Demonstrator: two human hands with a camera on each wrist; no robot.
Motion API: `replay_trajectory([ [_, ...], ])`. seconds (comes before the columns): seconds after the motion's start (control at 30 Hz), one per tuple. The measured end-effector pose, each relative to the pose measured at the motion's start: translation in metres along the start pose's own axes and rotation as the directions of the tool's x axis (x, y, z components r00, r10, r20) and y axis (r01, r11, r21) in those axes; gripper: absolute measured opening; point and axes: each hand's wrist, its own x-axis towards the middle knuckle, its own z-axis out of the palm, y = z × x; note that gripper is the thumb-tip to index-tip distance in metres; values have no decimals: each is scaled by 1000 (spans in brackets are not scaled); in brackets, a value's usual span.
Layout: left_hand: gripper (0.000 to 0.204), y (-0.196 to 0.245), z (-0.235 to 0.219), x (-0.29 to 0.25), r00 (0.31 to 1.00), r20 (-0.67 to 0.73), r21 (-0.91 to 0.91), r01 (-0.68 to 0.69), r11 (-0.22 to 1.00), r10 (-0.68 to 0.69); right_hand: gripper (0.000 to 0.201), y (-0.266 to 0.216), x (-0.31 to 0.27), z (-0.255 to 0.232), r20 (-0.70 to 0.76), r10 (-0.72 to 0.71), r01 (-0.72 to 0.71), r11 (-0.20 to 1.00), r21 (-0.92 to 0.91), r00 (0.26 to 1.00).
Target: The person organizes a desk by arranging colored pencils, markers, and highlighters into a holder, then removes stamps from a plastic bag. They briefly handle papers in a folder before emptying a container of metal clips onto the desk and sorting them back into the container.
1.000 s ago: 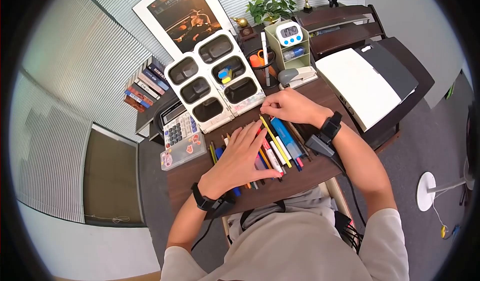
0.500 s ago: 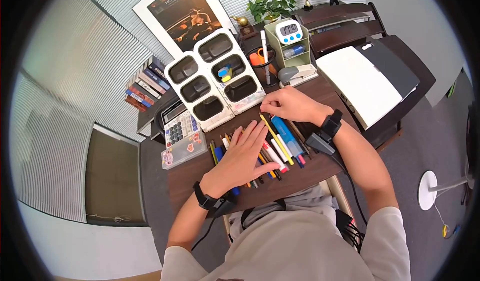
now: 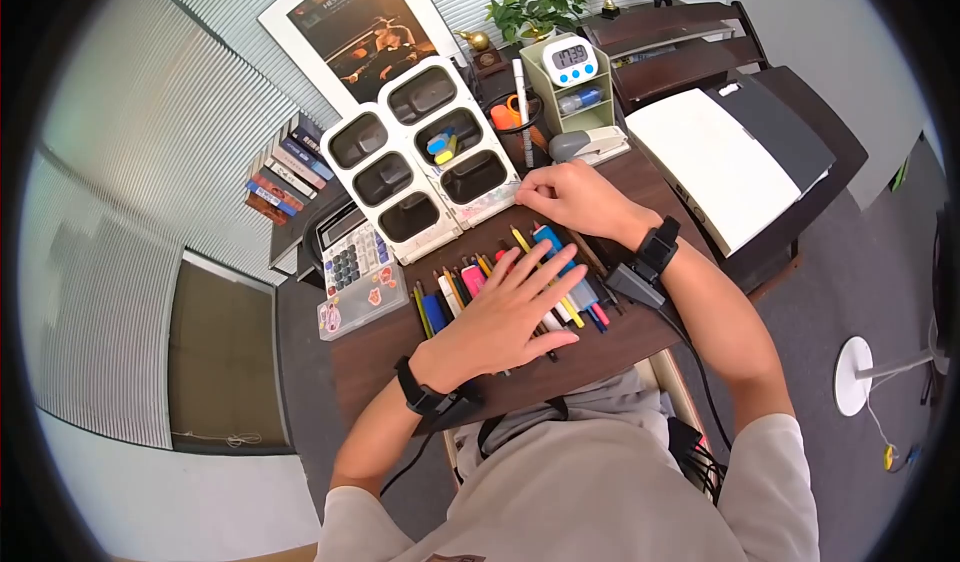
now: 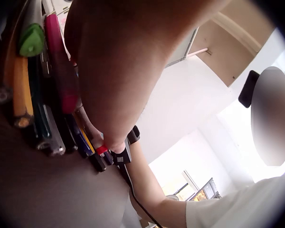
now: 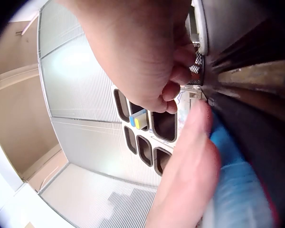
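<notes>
My left hand [image 3: 495,317] lies palm down over a row of pens, pencils and markers, its fingers spread; those under the palm are hidden. A pink highlighter [image 3: 473,281] and a blue marker [image 3: 433,312] show left of the fingers. In the left wrist view a magenta pen [image 4: 57,52] and a green-ended marker [image 4: 32,42] lie beside the hand. Loosely bent, my right hand [image 3: 580,200] stays at the row's far end, by the white organizer [image 3: 455,228]. The right wrist view shows its thumb apart from the fingers, nothing between them, near a blue highlighter [image 5: 240,185].
Blue and yellow highlighters [image 3: 441,149] sit in one organizer compartment. Left of it are a calculator [image 3: 350,267] and a clear stickered case [image 3: 362,307]. A stapler [image 3: 590,146], a mesh pen cup [image 3: 518,152] and a timer [image 3: 570,62] stand behind the right hand.
My left hand has slid rightward over the pens with its fingers spreading, so the pink highlighter and more of the blue marker show. The right hand has hardly moved.
</notes>
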Motion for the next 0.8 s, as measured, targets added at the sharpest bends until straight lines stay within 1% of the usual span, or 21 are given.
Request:
replay_trajectory([
  [0.07, 79, -2, -1, -2, 999, 16, 0, 28, 1000, -28, 22, 6, 0, 3, -12, -82, 81, 995, -51, 997],
  [0.17, 80, -1, -4, -6, 999, 26, 0, 41, 999, -41, 23, 10, 1, 4, -11, -86, 86, 995, -46, 996],
  [0.2, 81, -1, -7, -7, 999, 19, -41, 43, 998, -43, 23, 11, 2, 6, -9, -92, 92, 995, -46, 996],
  [0.23, 81, 0, -12, -9, 999, 16, -39, 46, 998, -46, 23, 11, 3, 7, -23, -100, 99, 995, -24, 995],
  [0.3, 84, 2, -24, -21, 998, -13, -65, 59, 996, -60, 23, 14, 2, 5, -42, -100, 100, 995, -4, 994],
  [0.33, 89, 2, -28, -30, 997, 3, -63, 72, 995, -72, 23, 10, 2, 3, -33, -95, 94, 995, -23, 995],
  [0.37, 89, 2, -30, -39, 998, 8, -66, 66, 996, -66, 22, 8, 0, 2, -23, -88, 87, 995, -39, 996],
  [0.4, 92, 3, -32, -50, 993, 17, -71, 115, 991, -114, 21, 12, 1, 3, -28, -122, 120, 991, -65, 992],
  [0.47, 100, 3, -32, -73, 980, 28, -74, 199, 977, -197, 21, 11, 0, 3, -27, -106, 104, 993, -56, 994],
  [0.5, 100, 4, -30, -82, 978, 32, -68, 208, 976, -207, 22, 11, 1, 4, -20, -94, 93, 994, -51, 995],
  [0.53, 101, 6, -29, -91, 968, 23, -59, 252, 966, -251, 22, 9, 1, 5, -20, -71, 71, 997, -27, 997],
  [0.57, 102, 5, -27, -98, 956, 11, -52, 295, 954, -295, 22, 7, 1, 5, -15, -81, 80, 997, -21, 997],
  [0.63, 103, 0, -19, -108, 948, 17, -61, 318, 946, -317, 25, 0, 1, 0, 42, 10, -9, 999, -40, 999],
  [0.67, 103, -3, -13, -111, 951, 35, -47, 309, 950, -308, 24, 0, 1, 1, 47, 27, -25, 999, -31, 999],
  [0.73, 101, -5, -10, -112, 957, 47, -1, 288, 958, -287, 24, 3, 1, 4, 46, 15, -14, 1000, -21, 999],
  [0.8, 99, -3, -13, -108, 959, 6, -40, 285, 958, -285, 23, 5, 0, 7, 34, 10, -10, 1000, 2, 999],
])
